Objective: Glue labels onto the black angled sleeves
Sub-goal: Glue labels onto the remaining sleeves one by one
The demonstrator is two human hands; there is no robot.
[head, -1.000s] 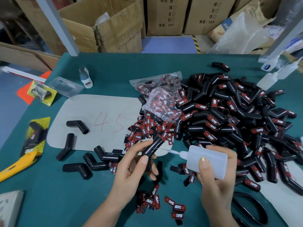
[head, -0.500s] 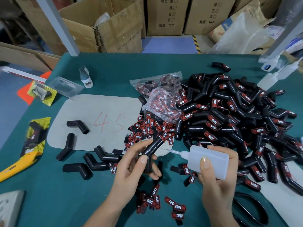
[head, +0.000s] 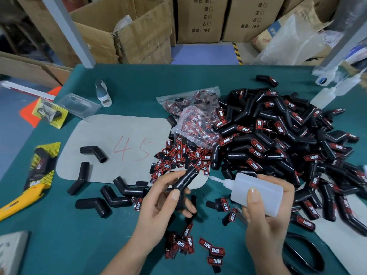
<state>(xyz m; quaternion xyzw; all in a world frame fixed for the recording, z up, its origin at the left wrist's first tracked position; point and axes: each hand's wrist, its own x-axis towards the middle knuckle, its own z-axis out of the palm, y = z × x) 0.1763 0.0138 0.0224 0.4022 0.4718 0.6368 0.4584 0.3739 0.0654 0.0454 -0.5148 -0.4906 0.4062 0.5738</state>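
Two hands over the desk's near edge. Left hand [head: 158, 203] grips one black angled sleeve [head: 183, 182], tilted up toward the label pile [head: 184, 157]. Right hand [head: 264, 221] is wrapped round a white glue bottle [head: 256, 193], nozzle tip just beside the sleeve's upper end. Labelled sleeves heap [head: 278, 143] fills the desk's right side; five bare sleeves [head: 111, 197] lie left of the hands.

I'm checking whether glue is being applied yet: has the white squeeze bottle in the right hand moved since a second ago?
No. The white plastic squeeze bottle sits where it did against the grey mat's near edge, its nozzle pointing at the black angled sleeve.
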